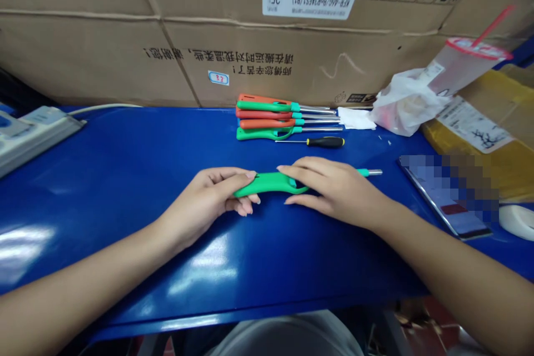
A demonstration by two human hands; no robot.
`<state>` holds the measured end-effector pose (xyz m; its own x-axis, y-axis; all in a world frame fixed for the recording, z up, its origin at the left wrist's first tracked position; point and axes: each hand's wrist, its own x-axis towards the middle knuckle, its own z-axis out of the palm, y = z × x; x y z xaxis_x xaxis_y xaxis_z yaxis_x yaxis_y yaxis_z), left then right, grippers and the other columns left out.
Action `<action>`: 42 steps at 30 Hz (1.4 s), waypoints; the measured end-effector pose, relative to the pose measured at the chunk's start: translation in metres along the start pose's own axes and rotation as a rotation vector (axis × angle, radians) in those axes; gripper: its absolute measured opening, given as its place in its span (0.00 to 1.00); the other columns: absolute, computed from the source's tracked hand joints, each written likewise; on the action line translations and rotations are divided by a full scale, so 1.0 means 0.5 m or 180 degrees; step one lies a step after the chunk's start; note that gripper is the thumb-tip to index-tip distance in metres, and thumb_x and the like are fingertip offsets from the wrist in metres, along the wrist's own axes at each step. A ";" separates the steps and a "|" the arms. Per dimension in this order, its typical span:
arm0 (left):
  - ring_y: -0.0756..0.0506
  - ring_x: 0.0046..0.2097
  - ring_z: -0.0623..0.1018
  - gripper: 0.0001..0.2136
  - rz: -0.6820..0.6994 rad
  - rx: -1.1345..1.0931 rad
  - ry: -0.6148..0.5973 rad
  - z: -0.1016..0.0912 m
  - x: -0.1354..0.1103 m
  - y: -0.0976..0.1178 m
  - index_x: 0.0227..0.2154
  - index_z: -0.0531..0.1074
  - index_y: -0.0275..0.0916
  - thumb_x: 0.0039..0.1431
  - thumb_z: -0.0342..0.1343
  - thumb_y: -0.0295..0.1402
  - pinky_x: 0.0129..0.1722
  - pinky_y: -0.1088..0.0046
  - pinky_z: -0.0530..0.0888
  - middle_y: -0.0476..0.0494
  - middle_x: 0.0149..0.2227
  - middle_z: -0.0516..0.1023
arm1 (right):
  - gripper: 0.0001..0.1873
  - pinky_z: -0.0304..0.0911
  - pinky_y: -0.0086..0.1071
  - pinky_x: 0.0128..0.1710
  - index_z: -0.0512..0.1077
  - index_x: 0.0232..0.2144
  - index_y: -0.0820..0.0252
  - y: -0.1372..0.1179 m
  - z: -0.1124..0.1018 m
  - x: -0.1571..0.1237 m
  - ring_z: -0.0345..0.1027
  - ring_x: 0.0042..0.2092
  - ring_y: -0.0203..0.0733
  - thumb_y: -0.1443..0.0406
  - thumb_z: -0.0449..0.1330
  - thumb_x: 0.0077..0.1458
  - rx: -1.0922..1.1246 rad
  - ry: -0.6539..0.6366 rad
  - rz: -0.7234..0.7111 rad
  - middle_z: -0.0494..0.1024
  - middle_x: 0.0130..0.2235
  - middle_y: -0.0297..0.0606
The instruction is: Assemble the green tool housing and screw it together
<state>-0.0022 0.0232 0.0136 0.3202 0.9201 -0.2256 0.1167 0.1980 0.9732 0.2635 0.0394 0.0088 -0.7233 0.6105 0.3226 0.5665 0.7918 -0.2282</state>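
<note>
A green lighter (267,184) lies level in both hands over the middle of the blue table (125,178), its handle to the left and its metal tip pointing right; I cannot tell whether it touches the tabletop. The left hand (221,192) grips the handle's left end, thumb on top and fingers curled beneath. The right hand (334,183) is closed over the part between handle and tip, with the thumb on the near side and a forefinger on the far side; its palm hides how firmly it holds.

Just beyond the hands lies a screwdriver (325,142), its black and yellow handle to the right. On its far side is a pile of lighters (267,123) in green, orange and red, tips to the right, near a white tissue (356,118). Farther right are a plastic bag (411,101), a cup (463,67) with a red straw (494,25) and a yellow-taped parcel (511,161). A phone (446,200) rests nearer, left of a white mouse (517,221). A power strip (37,139) sits at the far left, and a big cardboard box (104,55) stands along the far edge
</note>
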 end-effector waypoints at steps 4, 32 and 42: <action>0.44 0.32 0.85 0.17 0.0515 0.0388 -0.0096 0.001 -0.001 -0.005 0.48 0.79 0.36 0.70 0.54 0.43 0.34 0.69 0.83 0.41 0.34 0.85 | 0.18 0.73 0.37 0.46 0.72 0.58 0.59 -0.004 0.016 -0.001 0.76 0.47 0.43 0.64 0.52 0.72 0.0260 -0.0005 -0.0011 0.80 0.49 0.45; 0.45 0.41 0.85 0.11 0.2104 0.2141 0.0135 -0.041 0.020 -0.007 0.43 0.84 0.40 0.63 0.65 0.40 0.42 0.75 0.80 0.45 0.42 0.87 | 0.12 0.68 0.36 0.41 0.80 0.41 0.62 0.043 -0.016 -0.003 0.77 0.39 0.45 0.63 0.57 0.68 0.0568 -0.0316 0.0293 0.83 0.39 0.42; 0.47 0.33 0.80 0.15 0.1717 0.1982 0.0379 -0.055 0.042 -0.024 0.40 0.84 0.40 0.61 0.65 0.46 0.32 0.76 0.75 0.45 0.37 0.85 | 0.11 0.65 0.34 0.41 0.76 0.41 0.62 0.068 -0.012 0.001 0.73 0.39 0.42 0.61 0.56 0.69 0.0560 -0.0254 0.0473 0.80 0.39 0.42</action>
<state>-0.0230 0.0493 -0.0017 0.3837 0.8716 0.3050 0.4857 -0.4714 0.7361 0.2849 0.0665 0.0065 -0.6700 0.7145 0.2014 0.5967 0.6797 -0.4264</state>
